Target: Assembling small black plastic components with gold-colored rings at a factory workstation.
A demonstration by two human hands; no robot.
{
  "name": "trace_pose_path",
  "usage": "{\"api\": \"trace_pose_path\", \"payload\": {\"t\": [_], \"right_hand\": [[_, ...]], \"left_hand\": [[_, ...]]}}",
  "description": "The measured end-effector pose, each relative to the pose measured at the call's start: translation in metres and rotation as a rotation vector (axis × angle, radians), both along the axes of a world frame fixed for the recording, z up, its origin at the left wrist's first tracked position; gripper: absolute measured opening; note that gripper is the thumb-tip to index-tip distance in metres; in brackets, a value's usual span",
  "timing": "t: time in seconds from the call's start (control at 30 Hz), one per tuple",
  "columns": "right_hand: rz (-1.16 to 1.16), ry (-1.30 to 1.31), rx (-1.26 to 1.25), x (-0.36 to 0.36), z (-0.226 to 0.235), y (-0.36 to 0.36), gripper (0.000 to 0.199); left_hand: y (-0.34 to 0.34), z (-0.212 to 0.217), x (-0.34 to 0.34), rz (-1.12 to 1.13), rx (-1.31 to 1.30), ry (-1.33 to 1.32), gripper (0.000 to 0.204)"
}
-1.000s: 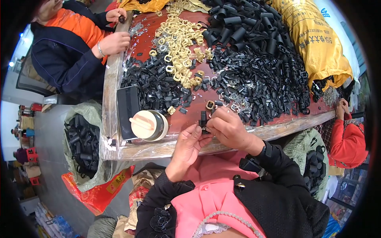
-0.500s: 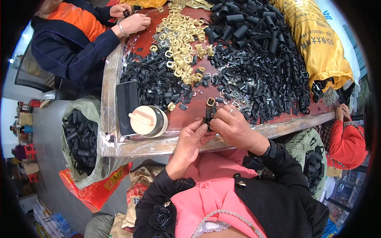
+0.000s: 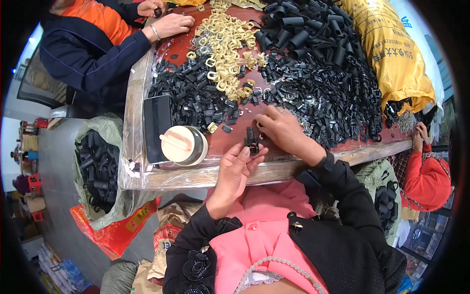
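Observation:
My left hand (image 3: 234,171) is closed, palm up, over the table's front edge, pinching a small black plastic part (image 3: 251,139) that stands upright from the fingertips. My right hand (image 3: 286,131) reaches over the red tabletop (image 3: 227,142) just beyond that part, its fingers bent downward. Whatever lies under the right fingertips is hidden. Ahead of both hands spread heaps of small black plastic pieces (image 3: 196,93), with pale yellow plastic rings (image 3: 223,54) between them. Left of my left hand stands a round container with a beige lid (image 3: 176,143).
A flat black tray (image 3: 157,128) lies beside the container. Black tubes (image 3: 296,36) are heaped farther back, next to a yellow sack (image 3: 399,63). Open sacks of black parts (image 3: 98,171) stand below the table. Co-workers sit at left (image 3: 90,54) and right (image 3: 428,174).
My right hand has left the black part and moved forward, over the spot where a small beige-and-black piece lay. My left hand keeps the black part.

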State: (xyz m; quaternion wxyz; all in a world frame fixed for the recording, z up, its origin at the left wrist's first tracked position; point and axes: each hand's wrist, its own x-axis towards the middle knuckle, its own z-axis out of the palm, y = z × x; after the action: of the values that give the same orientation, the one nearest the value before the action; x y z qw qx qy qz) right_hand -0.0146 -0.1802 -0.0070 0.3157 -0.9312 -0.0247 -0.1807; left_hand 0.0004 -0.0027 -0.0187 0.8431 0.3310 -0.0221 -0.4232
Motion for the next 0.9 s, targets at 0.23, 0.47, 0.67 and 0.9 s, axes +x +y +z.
{"api": "trace_pose_path", "payload": {"t": [0.23, 0.47, 0.67, 0.9], "right_hand": [[0.087, 0.150, 0.037, -0.008, 0.003, 0.001, 0.016], [0.078, 0.615, 0.601, -0.017, 0.018, 0.006, 0.022], [0.120, 0.501, 0.835, -0.022, 0.001, 0.004, 0.023], [0.231, 0.223, 0.364, -0.021, 0.005, 0.004, 0.032]], "left_hand": [[-0.002, -0.007, 0.001, 0.161, -0.009, 0.066, 0.023], [0.002, -0.005, 0.007, 0.028, -0.110, 0.089, 0.026], [0.003, -0.005, 0.008, 0.004, -0.124, 0.099, 0.028], [0.006, -0.005, 0.011, -0.042, -0.124, 0.110, 0.029]]}}
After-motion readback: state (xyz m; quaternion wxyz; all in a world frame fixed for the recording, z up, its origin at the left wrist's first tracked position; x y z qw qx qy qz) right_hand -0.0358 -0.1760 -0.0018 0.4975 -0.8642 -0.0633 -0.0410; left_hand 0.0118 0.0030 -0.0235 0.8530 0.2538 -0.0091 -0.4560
